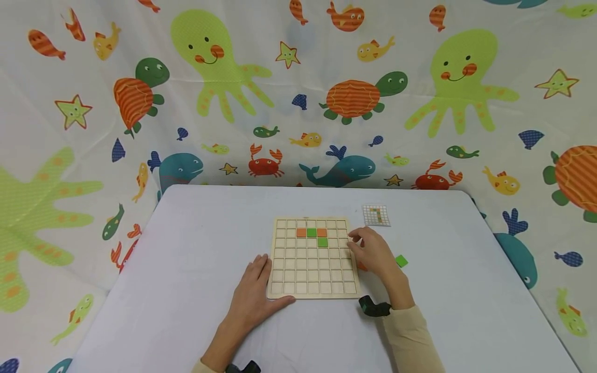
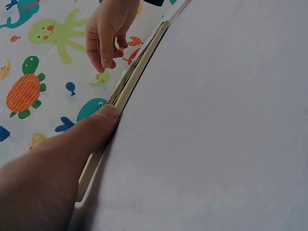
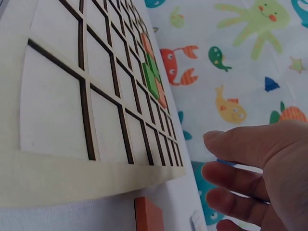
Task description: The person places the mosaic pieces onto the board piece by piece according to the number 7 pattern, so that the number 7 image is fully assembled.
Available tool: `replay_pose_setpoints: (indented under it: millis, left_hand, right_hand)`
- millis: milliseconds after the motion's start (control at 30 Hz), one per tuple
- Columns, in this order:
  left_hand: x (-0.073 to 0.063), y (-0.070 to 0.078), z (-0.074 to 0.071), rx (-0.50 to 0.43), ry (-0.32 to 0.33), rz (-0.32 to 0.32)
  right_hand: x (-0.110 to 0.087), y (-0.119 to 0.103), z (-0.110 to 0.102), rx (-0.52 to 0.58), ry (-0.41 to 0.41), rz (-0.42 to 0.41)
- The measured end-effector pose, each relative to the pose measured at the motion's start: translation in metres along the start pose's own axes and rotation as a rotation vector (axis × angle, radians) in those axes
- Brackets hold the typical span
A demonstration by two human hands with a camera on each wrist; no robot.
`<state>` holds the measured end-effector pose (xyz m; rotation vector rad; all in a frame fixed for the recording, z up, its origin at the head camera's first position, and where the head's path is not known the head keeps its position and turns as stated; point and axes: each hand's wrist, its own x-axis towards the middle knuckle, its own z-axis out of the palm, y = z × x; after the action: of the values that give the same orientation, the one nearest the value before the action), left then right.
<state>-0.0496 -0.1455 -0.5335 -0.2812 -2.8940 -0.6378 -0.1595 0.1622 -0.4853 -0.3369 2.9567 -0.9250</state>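
at grid board [image 1: 312, 263] | left hand [image 1: 256, 290] touching it | right hand [image 1: 373, 253] near

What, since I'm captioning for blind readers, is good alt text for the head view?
A person's left grip touches a wooden grid board bearing two orange tiles and two green tiles; the right grip hovers by its right edge. A patterned card lies on the table nearby.

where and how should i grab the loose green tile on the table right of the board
Probably pinch two opposite side edges of the loose green tile between thumb and finger, coming from above and its right. It looks thin and flat on the table, so its edges offer the hold; it sits askew to the board, so turn the pinch to match. The right wrist is close on its left.
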Motion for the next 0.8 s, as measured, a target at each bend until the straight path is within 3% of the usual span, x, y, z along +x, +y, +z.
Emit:
replay_pose_setpoints:
  millis: [800]
  left_hand:
    - [0.0,-0.001,0.001,-0.001,0.007,0.004]
  right_hand:
    - [-0.014,0.02,-0.009,0.019,-0.056,0.047]
